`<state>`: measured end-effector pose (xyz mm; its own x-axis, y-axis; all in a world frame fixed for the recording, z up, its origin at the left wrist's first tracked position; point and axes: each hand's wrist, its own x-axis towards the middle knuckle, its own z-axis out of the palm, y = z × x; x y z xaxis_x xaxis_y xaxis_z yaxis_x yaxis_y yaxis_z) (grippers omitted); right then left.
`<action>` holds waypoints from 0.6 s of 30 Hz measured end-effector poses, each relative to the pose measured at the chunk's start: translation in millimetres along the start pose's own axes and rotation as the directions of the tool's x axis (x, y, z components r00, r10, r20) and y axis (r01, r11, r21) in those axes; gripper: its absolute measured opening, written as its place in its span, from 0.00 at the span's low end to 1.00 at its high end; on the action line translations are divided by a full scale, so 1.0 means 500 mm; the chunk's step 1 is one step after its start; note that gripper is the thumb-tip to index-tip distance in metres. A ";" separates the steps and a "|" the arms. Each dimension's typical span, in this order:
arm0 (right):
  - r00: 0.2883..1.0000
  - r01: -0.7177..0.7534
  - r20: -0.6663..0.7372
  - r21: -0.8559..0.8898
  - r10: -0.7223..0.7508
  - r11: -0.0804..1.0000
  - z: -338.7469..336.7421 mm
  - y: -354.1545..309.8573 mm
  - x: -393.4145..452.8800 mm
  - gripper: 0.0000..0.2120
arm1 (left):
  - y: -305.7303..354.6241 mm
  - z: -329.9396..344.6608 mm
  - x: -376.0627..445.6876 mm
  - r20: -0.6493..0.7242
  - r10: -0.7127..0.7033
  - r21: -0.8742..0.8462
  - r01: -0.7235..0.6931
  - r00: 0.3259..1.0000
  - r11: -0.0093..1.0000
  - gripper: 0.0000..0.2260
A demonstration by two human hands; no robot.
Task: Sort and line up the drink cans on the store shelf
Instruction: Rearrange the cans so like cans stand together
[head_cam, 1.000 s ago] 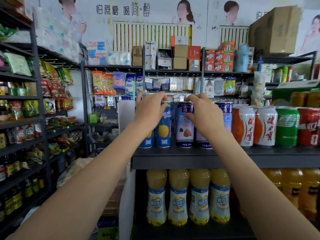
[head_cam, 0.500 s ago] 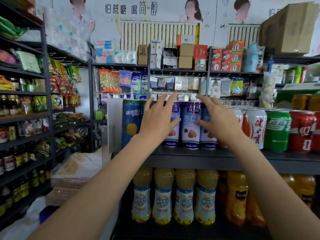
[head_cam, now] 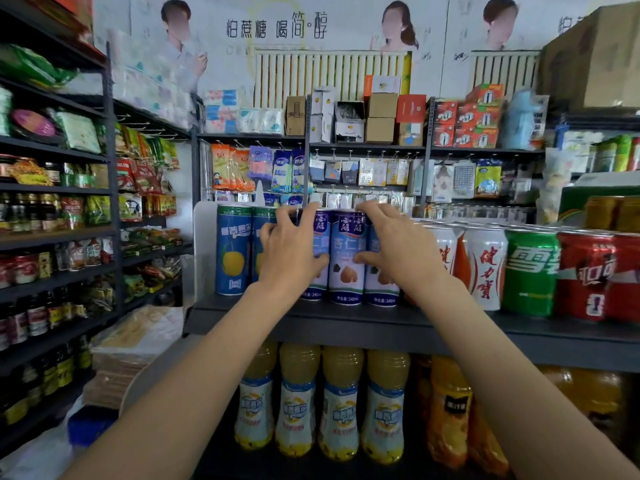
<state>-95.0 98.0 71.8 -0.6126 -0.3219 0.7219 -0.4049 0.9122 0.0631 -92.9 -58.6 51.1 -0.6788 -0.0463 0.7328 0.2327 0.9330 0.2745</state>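
Three slim blue-and-white almond drink cans stand side by side on the dark shelf (head_cam: pixel 346 327). My left hand (head_cam: pixel 291 251) grips the left one, fingers curled over its rim and thumb on its right side. My right hand (head_cam: pixel 391 244) grips the right one the same way, thumb on its left side. The middle almond can (head_cam: pixel 346 258) shows between my thumbs. Left of my hands stand two taller blue cans with a yellow fruit (head_cam: pixel 232 251), the second partly hidden by my left hand.
Right of the almond cans stand white-and-orange cans (head_cam: pixel 485 268), a green can (head_cam: pixel 530 271) and red cans (head_cam: pixel 585 275). A white divider (head_cam: pixel 204 251) closes the shelf's left end. Yellow juice bottles (head_cam: pixel 341 403) fill the shelf below. Snack racks line the aisle on the left.
Half a second ago my fingers lay spread over the fronts of the almond cans. Now both hands curl round the outer two cans, fingertips over the rims.
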 end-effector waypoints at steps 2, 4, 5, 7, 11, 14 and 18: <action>1.000 0.002 -0.018 0.041 -0.001 0.999 0.003 0.004 -0.005 0.35 | 0.004 -0.001 -0.003 0.003 -0.018 0.025 0.018 1.000 1.000 0.34; 0.997 -0.033 -0.065 0.098 0.040 0.995 0.001 0.015 -0.018 0.36 | 0.010 0.003 -0.014 -0.077 0.040 0.117 -0.031 0.996 0.993 0.34; 0.994 -0.062 -0.088 0.106 0.072 0.992 -0.001 0.025 -0.027 0.36 | 0.015 0.007 -0.022 -0.121 0.099 0.141 -0.082 0.988 0.987 0.34; 0.988 -0.117 -0.096 0.081 0.125 0.990 -0.010 0.046 -0.043 0.37 | 0.030 0.021 -0.041 -0.119 0.222 0.138 -0.205 0.968 0.969 0.36; 0.995 -0.089 -0.038 -0.037 0.087 0.995 -0.021 0.062 -0.044 0.36 | 0.040 0.047 -0.040 0.038 0.272 0.209 -0.273 0.962 0.939 0.45; 0.997 -0.072 -0.018 -0.083 0.071 0.994 -0.024 0.068 -0.035 0.33 | 0.034 0.048 -0.029 0.055 0.282 0.246 -0.286 0.958 0.926 0.47; 0.997 -0.073 -0.007 -0.098 0.073 0.992 -0.027 0.073 -0.028 0.32 | 0.029 0.047 -0.027 0.039 0.292 0.275 -0.291 0.956 0.916 0.47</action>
<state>-91.8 139.0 73.1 -0.6356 -0.2530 0.7294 -0.2904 0.9537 0.0777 -96.5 -36.3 30.5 -0.6081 0.2422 0.7560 0.2197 0.9665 -0.1330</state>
